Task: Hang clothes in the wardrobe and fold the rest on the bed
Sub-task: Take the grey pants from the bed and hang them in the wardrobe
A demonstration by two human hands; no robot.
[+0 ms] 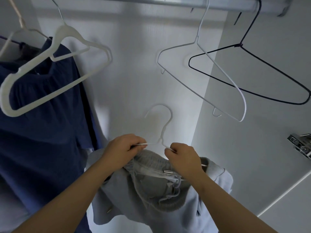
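Observation:
I hold a white wire hanger in front of me inside the wardrobe, its hook pointing up. My left hand pinches the hanger's left shoulder wire, and my right hand pinches the right shoulder wire. A light grey garment with a ribbed waistband and drawstrings is draped over the hanger and hangs below both hands. The hanger's lower bar is hidden by the cloth. The wardrobe rail runs across the top of the view.
On the rail hang a thick white plastic hanger, an empty white wire hanger and an empty black wire hanger. A dark blue garment hangs at the left. A metal hinge sits on the right wall.

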